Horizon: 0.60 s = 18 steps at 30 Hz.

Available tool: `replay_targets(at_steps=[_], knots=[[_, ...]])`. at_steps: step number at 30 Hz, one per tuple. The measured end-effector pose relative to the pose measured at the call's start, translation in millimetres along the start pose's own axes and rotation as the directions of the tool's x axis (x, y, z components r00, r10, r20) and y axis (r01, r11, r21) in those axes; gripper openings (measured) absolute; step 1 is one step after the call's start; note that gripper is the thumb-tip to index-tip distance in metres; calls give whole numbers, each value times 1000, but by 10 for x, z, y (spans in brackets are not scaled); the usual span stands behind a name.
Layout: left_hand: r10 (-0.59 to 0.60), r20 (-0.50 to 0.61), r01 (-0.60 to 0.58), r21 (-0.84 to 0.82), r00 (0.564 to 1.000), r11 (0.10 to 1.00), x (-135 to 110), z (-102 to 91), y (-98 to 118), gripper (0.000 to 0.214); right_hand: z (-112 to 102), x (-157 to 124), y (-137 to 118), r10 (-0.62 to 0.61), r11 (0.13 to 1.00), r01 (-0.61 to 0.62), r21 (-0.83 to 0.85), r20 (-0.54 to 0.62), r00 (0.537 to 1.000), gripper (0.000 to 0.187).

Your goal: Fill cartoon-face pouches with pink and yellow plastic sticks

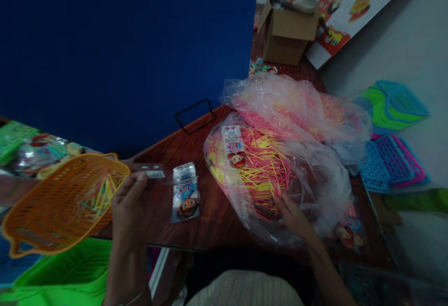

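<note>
My left hand [130,198] pinches the near end of a small clear plastic pouch [156,174] just right of an orange basket [52,175]. Several yellow, pink and green sticks lie inside that basket. My right hand [292,215] reaches into an open clear plastic bag [325,180] full of thin pink and yellow sticks [262,166]. Its fingertips are closed on a few of the sticks at the near side of the heap. On top of the heap rests a printed pouch [234,147]. Between my hands, a second printed pouch [185,191] lies flat on the table.
Another plastic bag of sticks [280,105] lies behind the open one. A blue panel [133,49] borders the table [213,212], near a black wire frame [196,117]. Green baskets [70,268] stand lower left, blue baskets [388,163] right, a cardboard box [289,35] at the back.
</note>
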<state>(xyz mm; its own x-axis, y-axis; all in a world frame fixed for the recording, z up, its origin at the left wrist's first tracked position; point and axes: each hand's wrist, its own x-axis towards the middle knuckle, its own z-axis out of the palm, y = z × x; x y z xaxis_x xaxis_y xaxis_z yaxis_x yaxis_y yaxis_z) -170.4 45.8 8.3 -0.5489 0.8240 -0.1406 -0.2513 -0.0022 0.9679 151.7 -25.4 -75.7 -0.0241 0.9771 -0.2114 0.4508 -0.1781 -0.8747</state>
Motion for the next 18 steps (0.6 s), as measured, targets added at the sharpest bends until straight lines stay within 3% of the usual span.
replay_targets(at_steps=[2, 3, 6, 7, 9, 11, 12, 15, 18], knots=[[-55, 108, 68, -120, 993, 991, -48, 93, 31, 4, 47, 22, -7, 48, 988, -50, 146, 16, 999, 35], [-91, 173, 110, -103, 981, 989, -82, 147, 21, 6, 72, 34, -6, 61, 977, -65, 203, 26, 998, 35], [-221, 404, 188, 120, 888, 975, -249, 363, -104, 16, 132, 58, 7, 75, 950, -92, 299, 68, 995, 34], [-242, 516, 178, 173, 821, 969, -325, 454, -169, 17, 146, 59, 11, 69, 948, -93, 303, 88, 994, 34], [-268, 717, 133, 239, 644, 962, -498, 653, -313, 20, 171, 46, 20, 45, 959, -77, 273, 121, 992, 34], [-258, 851, 35, 273, 457, 961, -674, 845, -455, 20, 204, 16, 44, -9, 983, -15, 183, 129, 992, 33], [-234, 891, -35, 268, 388, 963, -755, 927, -522, 21, 227, -5, 67, -36, 991, 20, 134, 122, 992, 32], [-155, 953, -197, 209, 259, 958, -945, 1085, -686, 21, 318, -77, 169, -79, 996, 82, -26, 87, 993, 28], [-144, 969, -223, 189, 202, 956, -1035, 1113, -769, 21, 395, -140, 256, -80, 984, 86, -157, 44, 996, 29]])
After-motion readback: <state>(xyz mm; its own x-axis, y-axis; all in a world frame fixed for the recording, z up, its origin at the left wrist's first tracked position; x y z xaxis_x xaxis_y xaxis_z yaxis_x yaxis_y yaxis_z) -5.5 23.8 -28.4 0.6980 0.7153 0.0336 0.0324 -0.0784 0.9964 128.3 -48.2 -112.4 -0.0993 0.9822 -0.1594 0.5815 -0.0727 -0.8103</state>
